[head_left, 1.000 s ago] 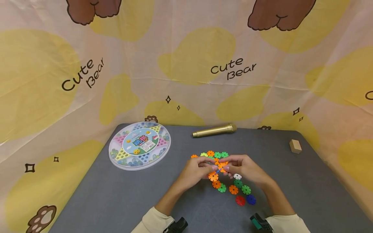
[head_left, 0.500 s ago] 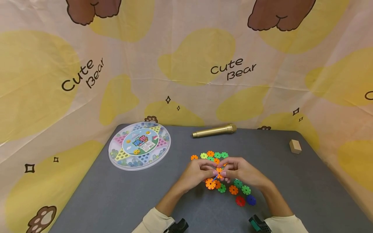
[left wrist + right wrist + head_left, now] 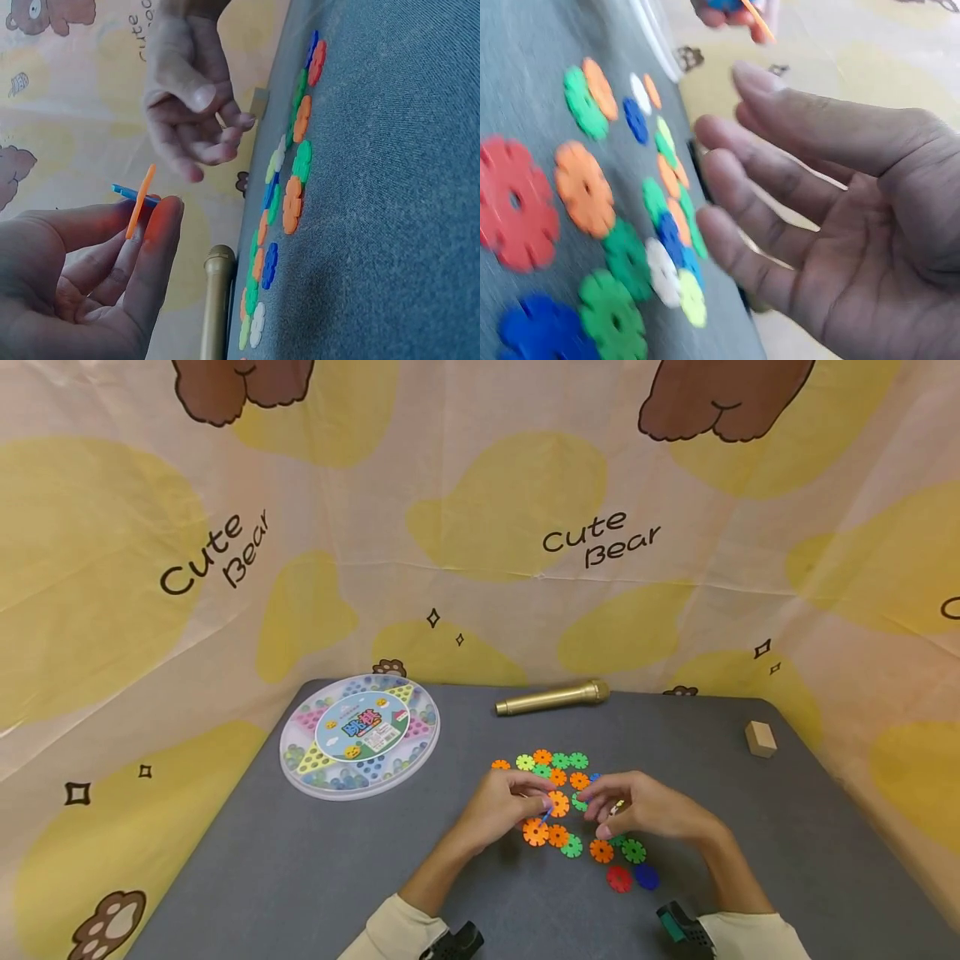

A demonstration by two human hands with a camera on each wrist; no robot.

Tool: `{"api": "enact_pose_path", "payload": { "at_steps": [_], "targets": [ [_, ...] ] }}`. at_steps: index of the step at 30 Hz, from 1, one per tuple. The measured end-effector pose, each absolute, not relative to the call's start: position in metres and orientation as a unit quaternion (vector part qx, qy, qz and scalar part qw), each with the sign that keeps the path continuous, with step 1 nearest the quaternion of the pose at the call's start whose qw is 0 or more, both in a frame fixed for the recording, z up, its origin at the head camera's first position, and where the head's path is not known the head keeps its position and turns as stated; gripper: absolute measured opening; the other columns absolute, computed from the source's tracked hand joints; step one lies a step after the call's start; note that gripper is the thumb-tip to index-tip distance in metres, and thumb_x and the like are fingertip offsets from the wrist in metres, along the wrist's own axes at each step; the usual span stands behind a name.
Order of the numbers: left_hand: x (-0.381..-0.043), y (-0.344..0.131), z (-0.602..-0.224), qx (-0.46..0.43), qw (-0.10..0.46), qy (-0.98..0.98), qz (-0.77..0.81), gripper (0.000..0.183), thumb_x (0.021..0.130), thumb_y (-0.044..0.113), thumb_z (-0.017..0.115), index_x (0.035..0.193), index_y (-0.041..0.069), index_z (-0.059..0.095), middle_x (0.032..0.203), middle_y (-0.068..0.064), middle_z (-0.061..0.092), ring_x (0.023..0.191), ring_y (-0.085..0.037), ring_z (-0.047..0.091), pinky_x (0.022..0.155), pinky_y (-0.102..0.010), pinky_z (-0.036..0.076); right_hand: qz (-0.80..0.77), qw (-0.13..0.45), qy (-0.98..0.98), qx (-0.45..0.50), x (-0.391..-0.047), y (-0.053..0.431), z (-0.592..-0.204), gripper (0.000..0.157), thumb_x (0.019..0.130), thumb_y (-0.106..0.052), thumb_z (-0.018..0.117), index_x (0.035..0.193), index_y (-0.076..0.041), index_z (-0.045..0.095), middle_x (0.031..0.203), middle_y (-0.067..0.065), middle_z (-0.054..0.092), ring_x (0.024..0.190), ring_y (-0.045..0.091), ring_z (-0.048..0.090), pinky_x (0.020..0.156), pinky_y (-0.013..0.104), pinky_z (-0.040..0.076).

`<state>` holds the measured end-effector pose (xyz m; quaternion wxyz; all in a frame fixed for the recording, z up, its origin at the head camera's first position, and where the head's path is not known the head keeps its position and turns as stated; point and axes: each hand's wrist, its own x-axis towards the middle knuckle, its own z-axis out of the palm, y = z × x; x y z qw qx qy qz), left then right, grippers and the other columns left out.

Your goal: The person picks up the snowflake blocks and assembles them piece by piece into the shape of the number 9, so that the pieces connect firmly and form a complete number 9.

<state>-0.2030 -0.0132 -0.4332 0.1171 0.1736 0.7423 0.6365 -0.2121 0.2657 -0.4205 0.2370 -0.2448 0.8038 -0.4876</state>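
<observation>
My left hand (image 3: 501, 806) pinches a small joined set of notched interlocking discs between thumb and fingers, above the table. In the left wrist view a blue disc (image 3: 126, 193) crosses an orange disc (image 3: 141, 201), both nearly edge-on. From the head, two orange discs show at the fingertips, the upper orange disc (image 3: 558, 803) and the lower orange disc (image 3: 536, 832), with blue between them. Fingers partly hide how they join. My right hand (image 3: 648, 808) hovers to the right, fingers loosely bent, holding nothing. Beneath it lie loose discs, including a green disc (image 3: 613, 315).
Several loose discs lie around the hands, among them a red disc (image 3: 618, 878) and a dark blue disc (image 3: 647, 876). Farther back are a gold microphone (image 3: 551, 697) and a round Chinese checkers set (image 3: 360, 781). A wooden block (image 3: 761, 739) sits far right.
My right hand has let go of the joined discs and moved right, away from the left hand. The left hand keeps its pinch; the discs have shifted slightly left and toward me.
</observation>
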Motion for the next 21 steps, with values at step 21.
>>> {"api": "enact_pose_path", "payload": {
  "at_steps": [21],
  "targets": [
    [-0.204,-0.015,-0.435,0.162,0.13,0.735,0.645,0.021,0.093,0.01,0.08,0.113,0.004,0.082,0.099,-0.01,0.081,0.075,-0.008,0.07,0.06,-0.025,0.058,-0.413,0.242,0.851,-0.218,-0.216,0.318,-0.432,0.034,0.087,-0.008,0.083,0.119,-0.003,0.075,0.112,0.014,0.073,0.098,0.029,0.065,0.083,0.026,0.056]
  ]
}}
